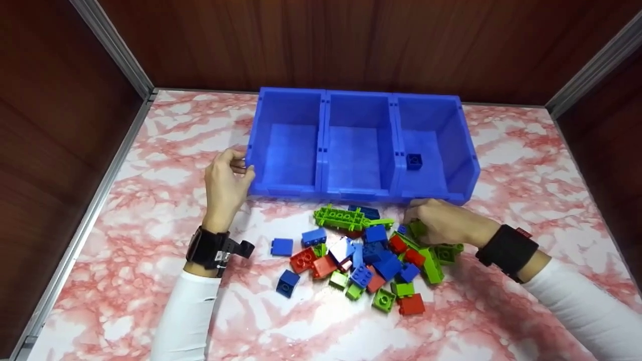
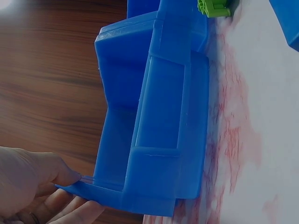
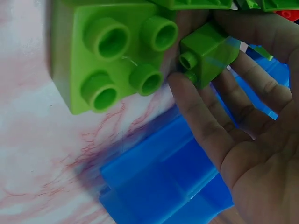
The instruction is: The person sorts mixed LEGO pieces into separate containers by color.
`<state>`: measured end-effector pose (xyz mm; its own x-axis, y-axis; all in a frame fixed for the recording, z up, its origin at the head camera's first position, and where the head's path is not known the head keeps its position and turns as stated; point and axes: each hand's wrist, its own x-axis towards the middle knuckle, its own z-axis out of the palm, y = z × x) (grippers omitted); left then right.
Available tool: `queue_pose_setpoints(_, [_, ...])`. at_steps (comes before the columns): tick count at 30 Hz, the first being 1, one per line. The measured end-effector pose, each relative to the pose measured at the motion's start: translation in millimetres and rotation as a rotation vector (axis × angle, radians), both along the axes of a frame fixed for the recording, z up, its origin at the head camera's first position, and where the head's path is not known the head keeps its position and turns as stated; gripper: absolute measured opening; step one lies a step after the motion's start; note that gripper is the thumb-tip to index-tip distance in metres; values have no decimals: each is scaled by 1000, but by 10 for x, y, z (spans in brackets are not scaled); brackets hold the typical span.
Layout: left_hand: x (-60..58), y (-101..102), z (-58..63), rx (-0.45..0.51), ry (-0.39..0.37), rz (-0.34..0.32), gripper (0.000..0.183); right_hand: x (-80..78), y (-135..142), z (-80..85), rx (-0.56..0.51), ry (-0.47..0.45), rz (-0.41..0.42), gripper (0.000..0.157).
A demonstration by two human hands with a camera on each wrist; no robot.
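My left hand (image 1: 225,183) grips the left side wall of a blue three-compartment bin (image 1: 358,195). In the left wrist view the thumb lies over the wall's edge, the other fingers (image 2: 77,212) beneath it. Just in front of the bin's right compartment, my right hand (image 1: 446,220) is at the edge of a pile of toy building bricks. Its thumb and fingers close around a small green brick (image 3: 210,56), seen in the right wrist view. A larger green brick (image 3: 114,58) with round studs stands beside that hand. One dark blue brick (image 1: 414,161) lies in the right compartment.
Blue, red and green bricks lie heaped before the bin, with a long green piece (image 1: 341,217) at the back. Two blue bricks, one flat-lying (image 1: 282,246) and one nearer me (image 1: 288,283), sit left of the heap. A wood-grain panel (image 1: 361,45) rises behind the bin.
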<state>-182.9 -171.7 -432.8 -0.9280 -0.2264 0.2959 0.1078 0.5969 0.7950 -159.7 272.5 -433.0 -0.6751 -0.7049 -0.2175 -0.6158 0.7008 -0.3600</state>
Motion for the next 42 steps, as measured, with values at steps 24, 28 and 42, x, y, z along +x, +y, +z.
queue_pose_setpoints(24, [10, -25, 30, -2, -2, -33, 28, -59, -545, 857, -94, 231, 66, 34])
queue_pose_setpoints(28, [15, -35, 27, -2, -9, -39, 29, -163, -759, 941, -102, 246, 64, 31])
queue_pose_setpoints(42, [8, -48, 20, -5, -15, -38, 28, -810, -1301, 917, -64, 201, -114, 25])
